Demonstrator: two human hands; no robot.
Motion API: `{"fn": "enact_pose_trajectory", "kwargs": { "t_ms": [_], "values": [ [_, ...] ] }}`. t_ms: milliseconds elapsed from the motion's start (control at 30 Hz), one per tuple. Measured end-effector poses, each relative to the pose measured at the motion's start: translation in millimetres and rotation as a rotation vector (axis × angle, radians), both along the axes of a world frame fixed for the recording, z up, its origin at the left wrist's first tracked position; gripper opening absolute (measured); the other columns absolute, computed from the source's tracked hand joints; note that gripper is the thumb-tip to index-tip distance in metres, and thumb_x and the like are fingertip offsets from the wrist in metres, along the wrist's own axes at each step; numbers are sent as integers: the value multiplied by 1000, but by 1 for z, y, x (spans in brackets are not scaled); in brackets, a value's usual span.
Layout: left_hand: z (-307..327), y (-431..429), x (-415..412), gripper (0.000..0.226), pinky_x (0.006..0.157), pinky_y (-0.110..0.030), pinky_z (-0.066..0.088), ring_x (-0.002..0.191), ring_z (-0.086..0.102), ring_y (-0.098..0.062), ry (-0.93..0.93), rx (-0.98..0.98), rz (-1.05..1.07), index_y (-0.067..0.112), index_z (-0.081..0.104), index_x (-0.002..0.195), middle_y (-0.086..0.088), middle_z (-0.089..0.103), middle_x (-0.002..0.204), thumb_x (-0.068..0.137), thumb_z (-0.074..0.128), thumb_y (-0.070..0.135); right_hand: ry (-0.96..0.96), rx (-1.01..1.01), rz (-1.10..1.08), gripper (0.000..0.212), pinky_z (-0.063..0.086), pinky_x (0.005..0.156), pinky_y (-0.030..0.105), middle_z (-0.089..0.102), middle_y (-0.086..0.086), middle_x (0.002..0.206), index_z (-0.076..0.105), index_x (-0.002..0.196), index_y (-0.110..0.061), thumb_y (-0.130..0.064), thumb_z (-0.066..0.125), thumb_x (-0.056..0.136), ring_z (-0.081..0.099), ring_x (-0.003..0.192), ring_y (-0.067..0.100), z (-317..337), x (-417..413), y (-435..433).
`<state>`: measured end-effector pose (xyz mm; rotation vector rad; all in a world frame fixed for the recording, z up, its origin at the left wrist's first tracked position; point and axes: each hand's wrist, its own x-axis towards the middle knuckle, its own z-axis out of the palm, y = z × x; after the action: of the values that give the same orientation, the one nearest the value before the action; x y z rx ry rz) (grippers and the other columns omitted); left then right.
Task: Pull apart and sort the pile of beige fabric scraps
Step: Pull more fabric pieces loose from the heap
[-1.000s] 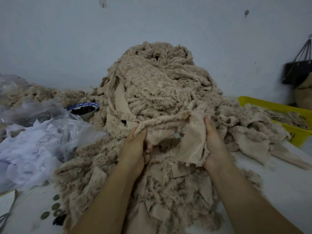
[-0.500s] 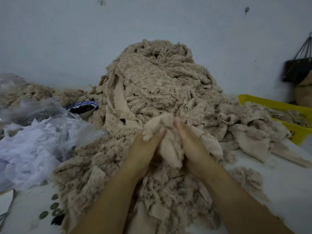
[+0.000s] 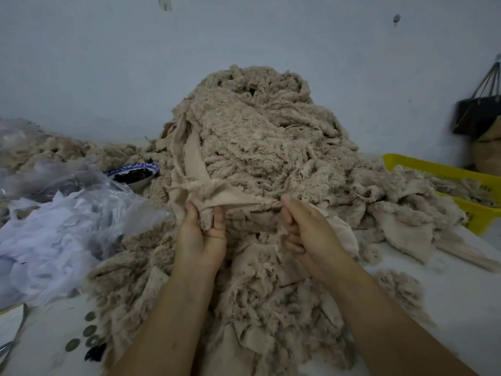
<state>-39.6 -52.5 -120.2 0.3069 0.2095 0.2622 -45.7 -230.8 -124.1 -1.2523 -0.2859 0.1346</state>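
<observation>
Both our hands are clenched on one scrap [image 3: 244, 203]: our left hand [image 3: 202, 237] pinches its bunched end between thumb and fingers, and our right hand [image 3: 309, 234] curls round the other end, so this smooth beige strip runs taut between them. We hold it low against the front of the pile [image 3: 257, 147], which heaps up in the middle of the bench [image 3: 447, 294] against the far wall [image 3: 271, 36]. Stretched like that, we judge, it can come free of the fluffy tangle behind it and show which sort it belongs to. A yellow basket [image 3: 423, 166] at the right edge holds some beige pieces, so it is likely one sorting place, set within reach of the right hand. A clear bag of white offcuts [image 3: 54, 234] lies at the left edge, a blue-rimmed bowl [image 3: 134, 173] of something dark sits just behind it, and coins [image 3: 89, 331] lie near the front left corner. We find no brand, label or legible writing; the bowl's rim carries pattern only.
</observation>
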Motion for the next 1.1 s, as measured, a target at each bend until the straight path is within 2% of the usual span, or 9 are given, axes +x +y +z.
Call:
{"fn": "enact_pose_trajectory", "kwargs": {
  "t_ms": [100, 233, 333, 400, 567, 700, 800, 900, 1100],
  "values": [
    [-1, -6, 0, 25, 55, -22, 58, 73, 67, -8, -23, 13, -33, 12, 66, 120, -1, 74, 98, 104, 47, 17, 64, 88, -100, 55, 22, 34, 18, 29, -11, 49, 45, 47, -29, -29, 51, 102, 18, 38, 5, 3, -1, 5],
    [-2, -11, -6, 36, 45, -18, 49, 45, 53, -6, -41, 227, -203, 14, 71, 66, -3, 65, 57, 92, 47, 20, 216, 376, -282, 54, 20, 31, 19, 30, -9, 50, 45, 42, -26, -13, 50, 94, 18, 38, 5, 3, 9, -9],
    [-6, 5, -6, 41, 73, -34, 60, 96, 71, -25, 122, 255, -133, 6, 67, 121, -16, 71, 109, 107, 36, 28, 233, 567, -431, 45, 16, 31, 19, 28, -7, 55, 42, 49, -23, -10, 47, 92, 15, 38, 7, 5, 21, -36],
    [-5, -1, -9, 43, 76, -31, 60, 102, 64, -27, 157, 267, -141, 8, 50, 142, -14, 64, 116, 108, 33, 30, 185, 351, -379, 43, 19, 32, 19, 31, -4, 52, 45, 50, -22, -11, 48, 91, 18, 36, 7, 1, 18, -30],
    [-3, -20, -7, 24, 87, -38, 58, 101, 69, -26, 32, 354, -155, 6, 68, 114, -13, 73, 108, 101, 50, 14, -374, -787, 13, 43, 41, 64, 25, 58, -2, 78, 66, 74, -21, -56, 46, 90, 55, 69, 5, -14, -4, 8],
    [-5, -16, -9, 29, 97, -45, 54, 108, 66, -29, 82, 569, -159, 6, 70, 119, -12, 71, 115, 98, 59, 22, -569, -585, -367, 55, 42, 69, 25, 54, 1, 84, 56, 74, -20, -70, 37, 91, 54, 78, 10, -13, -1, 7],
    [-7, -24, -10, 27, 69, -34, 60, 90, 74, -27, 45, 768, -164, 7, 77, 105, -14, 77, 96, 94, 65, 28, -415, -459, -297, 39, 46, 69, 15, 61, -13, 92, 56, 90, -43, -79, 50, 78, 60, 82, 0, -13, 2, 10],
    [-11, -29, -13, 84, 56, -14, 53, 75, 73, -11, 13, 979, -209, -9, 73, 102, -7, 73, 63, 74, 68, 69, -324, -496, -133, 47, 56, 76, 33, 66, -2, 98, 55, 99, -43, -80, 56, 70, 67, 88, 13, -18, 6, 13],
    [-13, -29, -14, 55, 92, -38, 55, 104, 71, -11, -7, 1105, -337, 41, 75, 107, 9, 76, 108, 63, 62, 72, -240, -429, -124, 6, 50, 63, 19, 65, -19, 75, 62, 88, -49, -53, 58, 88, 60, 67, -3, -21, 12, 6]
  ]
}}
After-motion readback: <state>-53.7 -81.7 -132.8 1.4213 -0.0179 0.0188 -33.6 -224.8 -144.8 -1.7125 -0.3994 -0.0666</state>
